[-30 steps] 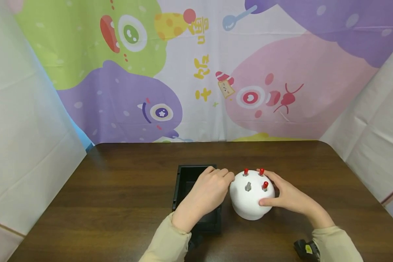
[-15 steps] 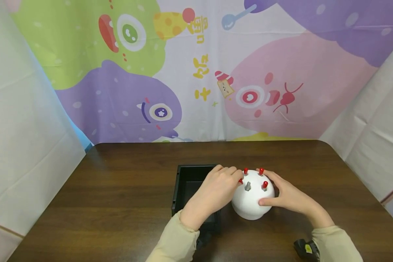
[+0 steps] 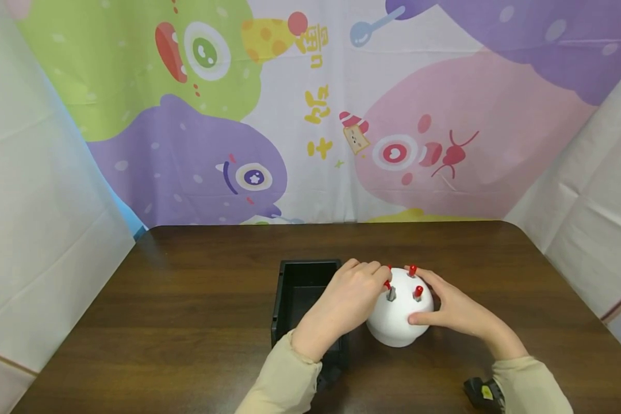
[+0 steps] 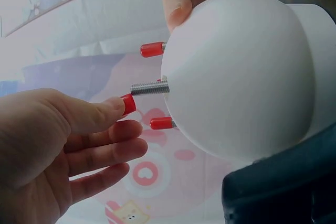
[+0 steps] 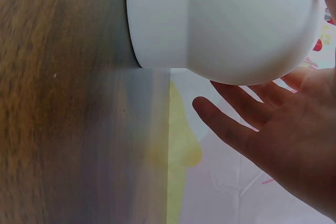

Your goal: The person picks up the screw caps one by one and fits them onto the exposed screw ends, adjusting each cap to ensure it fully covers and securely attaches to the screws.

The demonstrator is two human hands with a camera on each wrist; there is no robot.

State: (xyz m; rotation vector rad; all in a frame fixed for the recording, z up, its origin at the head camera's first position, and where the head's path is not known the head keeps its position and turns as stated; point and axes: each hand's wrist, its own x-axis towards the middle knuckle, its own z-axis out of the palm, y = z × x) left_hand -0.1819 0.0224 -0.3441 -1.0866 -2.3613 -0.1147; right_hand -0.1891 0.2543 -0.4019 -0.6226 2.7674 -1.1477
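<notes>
The left hand [image 3: 348, 302] pinches a small red cap [image 4: 128, 104] beside the white dome [image 3: 398, 322] on the table [image 3: 186, 322], while the right hand [image 3: 457, 313] rests spread against the dome's side.

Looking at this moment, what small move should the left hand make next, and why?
Probably slide the red cap onto the bare threaded stud of the white dome. The left hand pinches the cap just off the stud's tip, other studs already carry red caps, and the right hand steadies the dome.
</notes>
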